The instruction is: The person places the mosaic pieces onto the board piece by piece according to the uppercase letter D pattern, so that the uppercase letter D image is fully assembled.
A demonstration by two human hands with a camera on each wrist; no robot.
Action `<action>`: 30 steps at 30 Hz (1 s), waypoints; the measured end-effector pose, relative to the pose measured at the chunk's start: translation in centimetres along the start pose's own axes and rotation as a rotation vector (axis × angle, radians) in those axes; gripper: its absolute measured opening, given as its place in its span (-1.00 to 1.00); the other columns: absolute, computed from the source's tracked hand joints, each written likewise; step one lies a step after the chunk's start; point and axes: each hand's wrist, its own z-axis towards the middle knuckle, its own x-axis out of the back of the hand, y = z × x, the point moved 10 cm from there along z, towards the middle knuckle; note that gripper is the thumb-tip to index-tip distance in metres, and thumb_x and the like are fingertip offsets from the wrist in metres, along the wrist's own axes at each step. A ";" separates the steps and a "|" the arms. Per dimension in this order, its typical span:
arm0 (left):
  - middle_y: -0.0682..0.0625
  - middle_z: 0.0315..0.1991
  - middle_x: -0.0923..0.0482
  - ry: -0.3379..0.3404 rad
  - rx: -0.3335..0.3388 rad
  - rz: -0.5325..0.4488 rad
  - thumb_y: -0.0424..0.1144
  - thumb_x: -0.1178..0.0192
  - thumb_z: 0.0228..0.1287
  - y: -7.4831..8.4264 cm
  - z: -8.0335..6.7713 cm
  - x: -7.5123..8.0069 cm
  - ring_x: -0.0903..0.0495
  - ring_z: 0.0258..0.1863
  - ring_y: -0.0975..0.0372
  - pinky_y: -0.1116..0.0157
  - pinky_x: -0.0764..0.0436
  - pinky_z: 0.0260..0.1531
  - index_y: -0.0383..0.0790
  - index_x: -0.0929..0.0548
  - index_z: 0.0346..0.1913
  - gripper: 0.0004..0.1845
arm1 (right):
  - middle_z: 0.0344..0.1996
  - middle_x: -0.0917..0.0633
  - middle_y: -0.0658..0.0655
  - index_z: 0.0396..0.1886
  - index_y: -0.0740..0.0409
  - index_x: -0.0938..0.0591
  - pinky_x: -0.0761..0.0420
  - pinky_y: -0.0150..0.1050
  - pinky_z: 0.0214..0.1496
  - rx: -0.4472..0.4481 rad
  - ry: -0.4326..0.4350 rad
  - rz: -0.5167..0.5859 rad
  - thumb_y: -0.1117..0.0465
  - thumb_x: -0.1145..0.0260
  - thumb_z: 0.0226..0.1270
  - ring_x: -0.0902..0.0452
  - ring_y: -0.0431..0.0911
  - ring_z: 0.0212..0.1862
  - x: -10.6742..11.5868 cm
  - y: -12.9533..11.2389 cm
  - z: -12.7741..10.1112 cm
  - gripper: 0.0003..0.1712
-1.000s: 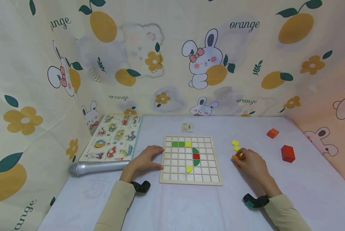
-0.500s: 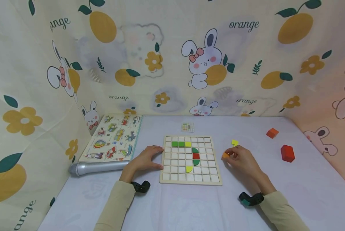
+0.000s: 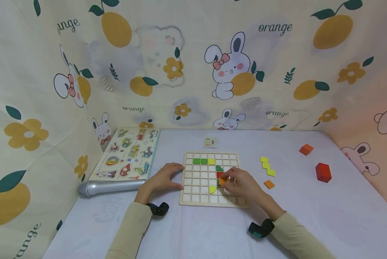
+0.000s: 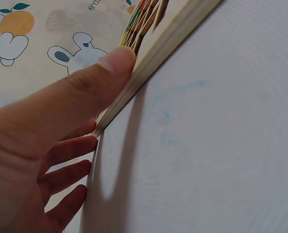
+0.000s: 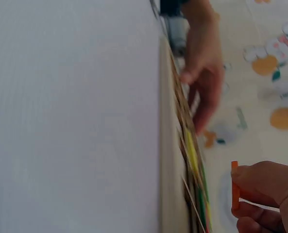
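A wooden grid board (image 3: 213,205) lies on the table. My left hand (image 3: 163,178) rests at its left edge, thumb and fingers fairly straight against the rim. Over the board's right half, my right hand (image 3: 245,183) pinches a small orange tile (image 3: 222,181) between thumb and fingers. The right wrist view shows this thin orange piece (image 5: 235,187) edge-on, above the board. In the grid lie green square tiles (image 3: 200,161), a yellow square tile (image 3: 211,162), a red tile (image 3: 219,174), green rounded tiles (image 3: 219,168) and a yellow rounded tile (image 3: 213,189). The held tile partly hides the lower green one.
Right of the board lie several yellow tiles (image 3: 266,165) and an orange tile (image 3: 269,184). Farther right stand an orange block (image 3: 306,149) and a red block (image 3: 323,172). A small pattern card (image 3: 210,142) lies behind the board. At left are a picture board (image 3: 128,151) and a silver microphone (image 3: 112,187).
My right hand has moved left from the loose tiles to above the board, carrying an orange tile. Another orange tile now shows on the table. My left hand has stayed put.
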 end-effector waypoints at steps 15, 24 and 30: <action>-0.07 0.34 -0.27 -0.005 0.014 0.007 0.07 -0.41 -0.07 -0.3 0.2 -0.2 -0.14 0.36 0.03 0.06 -0.09 0.39 -0.17 -0.38 0.29 -0.17 | -0.33 -0.61 -0.18 -0.34 -0.06 -0.69 -0.43 -0.47 -0.42 0.112 -0.033 0.037 0.10 -0.43 0.10 -0.37 -0.28 -0.41 -4.5 -2.9 1.3 -0.87; -0.08 0.33 -0.27 0.001 0.012 0.014 0.07 -0.41 -0.07 -0.3 0.2 -0.2 -0.15 0.36 0.03 0.06 -0.10 0.38 -0.17 -0.38 0.29 -0.17 | -0.33 -0.61 -0.19 -0.38 -0.09 -0.70 -0.47 -0.47 -0.43 0.093 -0.046 0.013 0.09 -0.44 0.08 -0.40 -0.28 -0.40 -5.2 -2.7 1.5 -0.90; -0.07 0.33 -0.27 -0.001 0.017 0.015 0.06 -0.41 -0.07 -0.2 0.1 -0.1 -0.14 0.36 0.03 0.07 -0.10 0.39 -0.16 -0.39 0.29 -0.17 | -0.33 -0.60 -0.18 -0.39 -0.07 -0.75 -0.55 -0.37 -0.20 0.112 -0.020 0.015 0.12 -0.47 0.04 -0.42 -0.29 -0.21 -4.9 -2.9 1.5 -0.90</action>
